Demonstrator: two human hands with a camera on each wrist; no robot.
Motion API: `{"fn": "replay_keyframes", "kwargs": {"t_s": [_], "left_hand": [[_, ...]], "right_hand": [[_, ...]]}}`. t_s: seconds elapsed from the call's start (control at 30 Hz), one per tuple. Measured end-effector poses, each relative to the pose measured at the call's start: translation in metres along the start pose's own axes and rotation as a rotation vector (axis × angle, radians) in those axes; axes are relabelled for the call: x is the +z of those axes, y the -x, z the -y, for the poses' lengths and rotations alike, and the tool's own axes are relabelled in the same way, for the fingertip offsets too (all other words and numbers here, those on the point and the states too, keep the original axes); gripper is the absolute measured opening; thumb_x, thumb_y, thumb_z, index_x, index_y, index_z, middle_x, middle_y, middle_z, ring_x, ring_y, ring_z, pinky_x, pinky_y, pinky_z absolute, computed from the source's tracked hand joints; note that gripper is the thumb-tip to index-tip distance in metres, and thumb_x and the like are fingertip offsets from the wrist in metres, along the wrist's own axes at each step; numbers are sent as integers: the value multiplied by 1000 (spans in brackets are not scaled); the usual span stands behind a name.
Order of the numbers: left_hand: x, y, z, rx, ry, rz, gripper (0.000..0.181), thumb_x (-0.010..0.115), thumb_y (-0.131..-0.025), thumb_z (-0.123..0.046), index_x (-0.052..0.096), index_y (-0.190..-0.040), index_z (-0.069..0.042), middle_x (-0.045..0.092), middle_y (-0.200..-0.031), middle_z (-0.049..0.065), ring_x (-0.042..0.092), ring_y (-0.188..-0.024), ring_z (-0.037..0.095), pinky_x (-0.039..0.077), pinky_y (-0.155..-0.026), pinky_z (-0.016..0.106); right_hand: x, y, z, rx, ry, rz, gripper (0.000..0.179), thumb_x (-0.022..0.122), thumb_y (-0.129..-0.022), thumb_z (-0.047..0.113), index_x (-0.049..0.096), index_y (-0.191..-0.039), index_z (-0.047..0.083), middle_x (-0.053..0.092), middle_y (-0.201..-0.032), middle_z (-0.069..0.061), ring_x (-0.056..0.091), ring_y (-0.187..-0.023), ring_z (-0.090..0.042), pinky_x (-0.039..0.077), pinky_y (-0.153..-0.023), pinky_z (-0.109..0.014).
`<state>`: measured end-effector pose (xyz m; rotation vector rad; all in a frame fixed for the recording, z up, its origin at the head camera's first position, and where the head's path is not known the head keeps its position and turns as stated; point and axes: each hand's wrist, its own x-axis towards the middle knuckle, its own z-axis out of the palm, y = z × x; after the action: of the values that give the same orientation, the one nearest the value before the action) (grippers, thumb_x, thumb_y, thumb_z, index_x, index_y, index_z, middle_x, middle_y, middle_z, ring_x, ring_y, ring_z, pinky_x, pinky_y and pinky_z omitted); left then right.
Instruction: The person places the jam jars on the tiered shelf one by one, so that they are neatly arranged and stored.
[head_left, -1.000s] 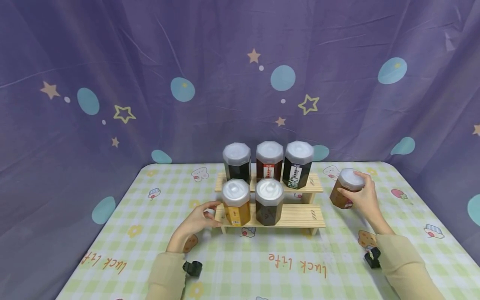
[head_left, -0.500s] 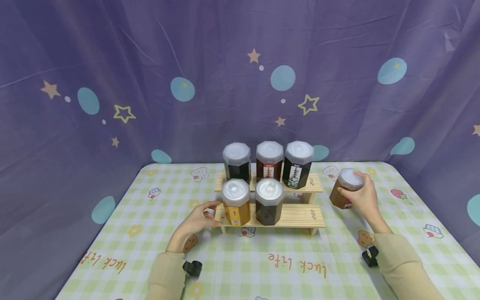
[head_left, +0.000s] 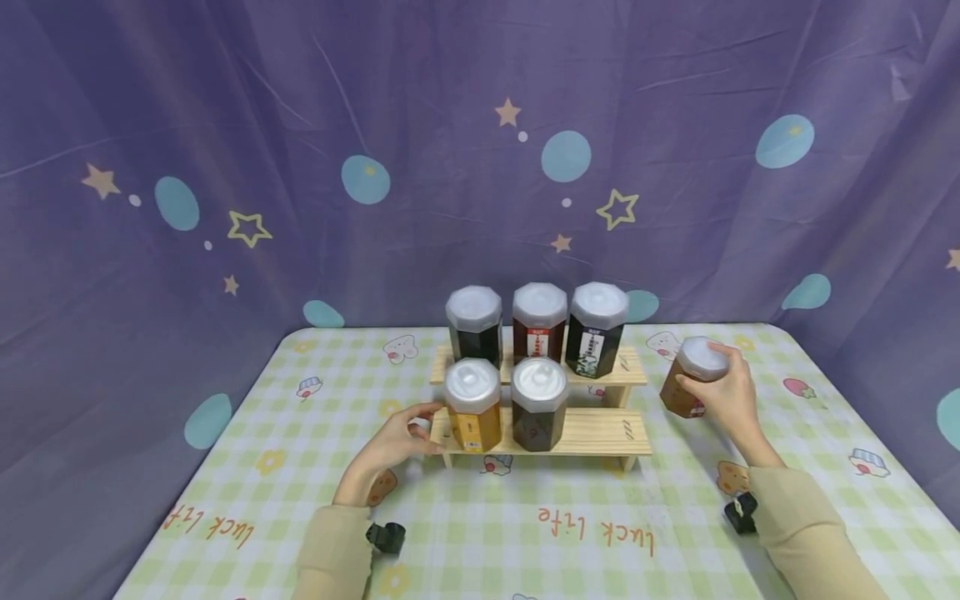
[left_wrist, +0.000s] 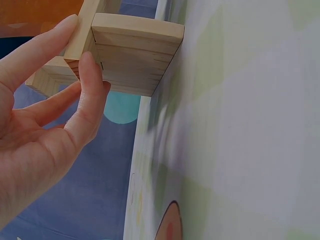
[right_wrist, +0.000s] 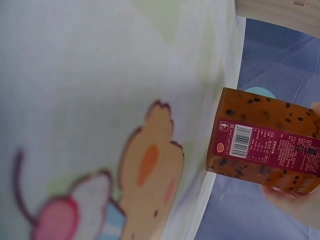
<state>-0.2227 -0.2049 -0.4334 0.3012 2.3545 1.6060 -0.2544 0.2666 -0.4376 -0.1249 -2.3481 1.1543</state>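
At the right, my right hand [head_left: 723,396] grips an eight-sided jar [head_left: 684,392] with a whitish lid. Its contents look amber with dark seeds, and a maroon barcode label [right_wrist: 267,148] shows in the right wrist view. The jar leans a little, beside the rack. My left hand [head_left: 397,437] pinches the left end of the lower board of a two-step wooden rack [head_left: 592,431], its fingers on either side of the board [left_wrist: 82,37]. On that board stand a yellow jar [head_left: 480,425] and a dark brown jar [head_left: 534,425].
On the upper step are a black jar [head_left: 472,343], a dark red jar [head_left: 557,340] and another black jar [head_left: 573,342] with a white label. The rack stands on a green-checked tablecloth [head_left: 450,542]. A purple curtain [head_left: 450,83] hangs behind the table.
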Motion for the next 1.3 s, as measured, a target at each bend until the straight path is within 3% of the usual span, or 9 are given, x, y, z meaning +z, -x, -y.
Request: {"fn": "replay_keyframes", "kwargs": {"t_s": [0.37, 0.97, 1.1, 1.2, 1.3], "left_hand": [[0, -1, -1, 3, -10, -4, 66, 73, -69, -4, 42, -128, 0, 44, -114, 17, 51, -67, 14, 44, -59, 29], [0, 1, -1, 12, -15, 8, 67, 72, -70, -5, 41, -129, 2, 44, -112, 19, 50, -67, 15, 43, -59, 29], [0, 1, -2, 10, -12, 7, 67, 72, -70, -5, 41, -129, 1, 44, -112, 18, 50, -66, 15, 44, -59, 29], [-1, 1, -2, 18, -13, 15, 67, 72, -71, -4, 40, -129, 3, 44, -112, 19, 50, -66, 14, 44, -59, 31], [-1, 2, -2, 20, -12, 16, 67, 71, -71, -4, 39, -130, 3, 43, -113, 20, 50, -66, 14, 44, -59, 32]], "right_hand": [[0, 0, -3, -10, -23, -61, 67, 75, -65, 4, 44, -124, 0, 45, -116, -29, 44, -101, -41, 36, -80, -51], [-21, 6, 15, -53, -10, -14, 69, 76, -67, 10, 43, -127, 2, 40, -125, -27, 42, -106, -42, 36, -79, -52], [-27, 11, 24, -79, 10, -6, 67, 75, -68, 14, 43, -127, 4, 41, -122, -27, 44, -102, -40, 39, -73, -30], [-31, 13, 29, -98, 12, 2, 67, 75, -69, 16, 44, -127, 5, 42, -121, -25, 46, -99, -38, 33, -66, -14], [-34, 16, 34, -115, 4, 13, 67, 75, -69, 17, 43, -127, 5, 42, -122, -24, 47, -99, -38, 32, -65, -11]]}}
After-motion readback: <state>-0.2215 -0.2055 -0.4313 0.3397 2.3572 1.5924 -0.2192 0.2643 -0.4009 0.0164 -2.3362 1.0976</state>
